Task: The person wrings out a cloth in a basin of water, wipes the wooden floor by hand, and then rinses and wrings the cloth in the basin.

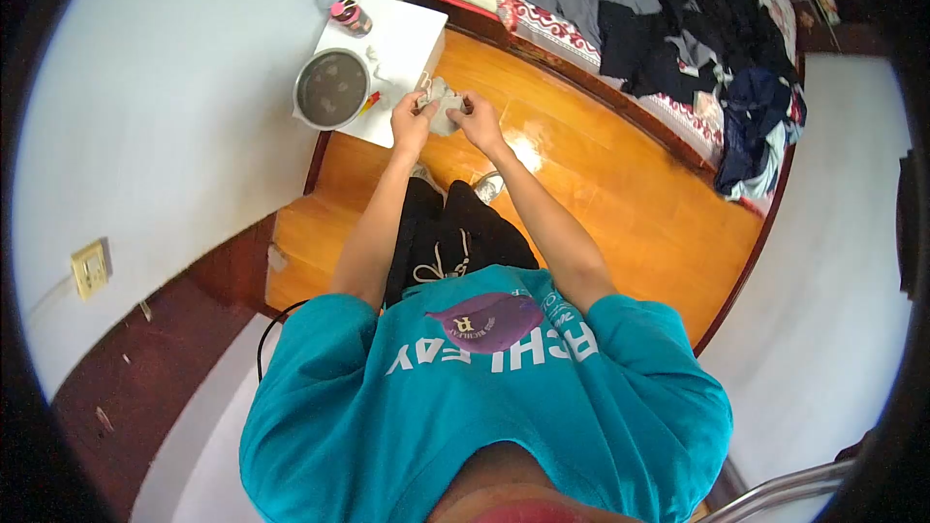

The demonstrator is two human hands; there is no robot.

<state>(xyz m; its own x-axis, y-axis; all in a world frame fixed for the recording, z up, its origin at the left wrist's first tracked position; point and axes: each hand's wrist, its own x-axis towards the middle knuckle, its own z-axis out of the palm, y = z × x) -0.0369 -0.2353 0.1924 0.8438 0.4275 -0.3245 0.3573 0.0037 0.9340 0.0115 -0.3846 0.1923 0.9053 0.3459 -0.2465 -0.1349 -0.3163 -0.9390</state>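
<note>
Both my hands are out in front of me over the floor, beside the right edge of a white table. A small, crumpled pale grey cloth-like piece [445, 110] is stretched between them, with thin whitish strands near its upper left. My left hand [411, 122] pinches its left side, and my right hand [476, 120] pinches the right side. Its exact kind is too small to make out. To the left of my left hand stands a round metal pot [299, 109] holding murky grey-brown liquid with paler patches. A small red and yellow item [370, 103] lies beside the pot.
The white table [412, 24] also bears a dark jar with a pink lid [352, 17] and small white bits. A bed [542, 29] piled with dark clothes [722, 24] runs along the far right. Wooden flooring [620, 223] lies between, and a wall socket [89, 269] is at left.
</note>
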